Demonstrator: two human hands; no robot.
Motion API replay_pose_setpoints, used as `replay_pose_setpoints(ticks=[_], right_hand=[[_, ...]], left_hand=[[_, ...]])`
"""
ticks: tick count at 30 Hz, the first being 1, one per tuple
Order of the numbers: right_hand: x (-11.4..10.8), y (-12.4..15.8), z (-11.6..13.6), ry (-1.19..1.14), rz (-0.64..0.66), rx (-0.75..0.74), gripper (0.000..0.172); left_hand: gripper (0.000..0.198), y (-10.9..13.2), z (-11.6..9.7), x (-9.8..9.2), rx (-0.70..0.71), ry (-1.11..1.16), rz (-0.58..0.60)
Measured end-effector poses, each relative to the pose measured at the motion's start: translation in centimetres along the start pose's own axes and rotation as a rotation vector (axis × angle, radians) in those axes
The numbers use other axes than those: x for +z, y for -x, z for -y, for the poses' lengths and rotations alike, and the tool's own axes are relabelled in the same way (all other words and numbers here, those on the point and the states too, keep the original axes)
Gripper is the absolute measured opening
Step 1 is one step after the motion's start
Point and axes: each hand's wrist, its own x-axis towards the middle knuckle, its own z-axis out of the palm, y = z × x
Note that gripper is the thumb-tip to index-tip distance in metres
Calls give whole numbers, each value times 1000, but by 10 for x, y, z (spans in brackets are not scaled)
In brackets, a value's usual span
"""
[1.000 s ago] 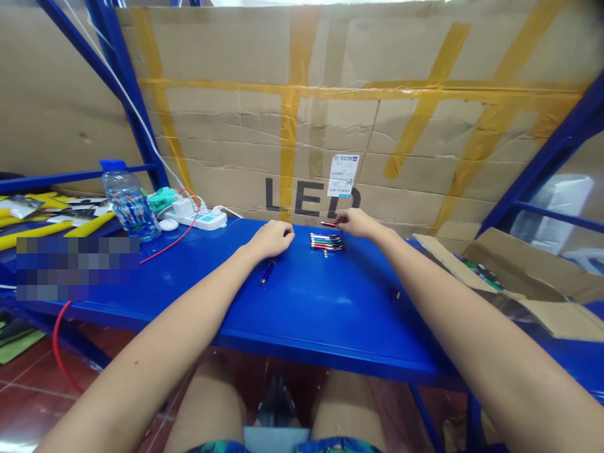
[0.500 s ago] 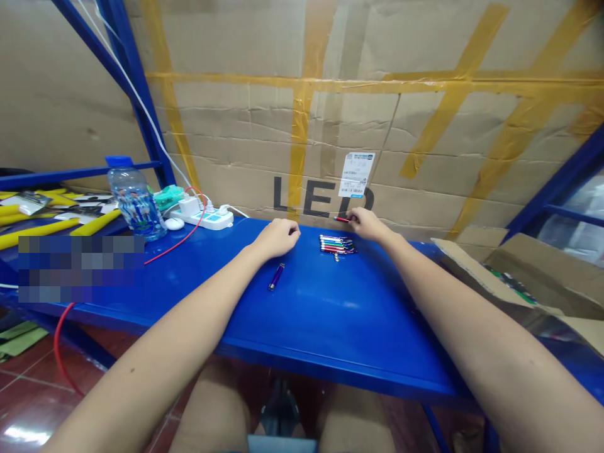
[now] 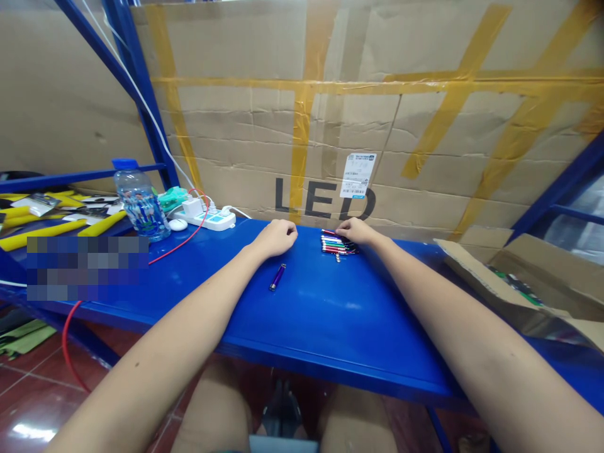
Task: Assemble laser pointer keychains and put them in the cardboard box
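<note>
A short row of coloured stylus pens [image 3: 335, 246] lies side by side on the blue metal table [image 3: 330, 308], near its far edge. My right hand [image 3: 357, 231] rests at the far right end of the row, fingertips pinching a red pen [image 3: 327, 233] that lies at the row's far side. My left hand [image 3: 279, 236] sits on the table as a loose fist, left of the row, holding nothing. A single purple pen [image 3: 277, 277] lies apart, just in front of my left hand.
A large taped cardboard sheet marked LED [image 3: 325, 198] stands behind the table. At the far left are a water bottle [image 3: 141, 204], a white power strip [image 3: 207, 218] with a red cable [image 3: 186, 238], and yellow items [image 3: 42, 226]. An open cardboard box [image 3: 523, 283] sits at the right.
My right hand has come down and toward me with the red pen, from above the row to its far side. My left hand has stayed put.
</note>
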Motion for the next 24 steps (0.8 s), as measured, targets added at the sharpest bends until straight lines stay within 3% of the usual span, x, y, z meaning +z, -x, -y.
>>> replay_pose_setpoints(ticks=[9,24], right_hand=[[-5,8,13,-48,22,-12,22],[-6,0,-2,-72,14,-26,23]], left_hand=[[18,-1,0,0,-18,-3,19],[19,-1,1,2,-5,-22,16]])
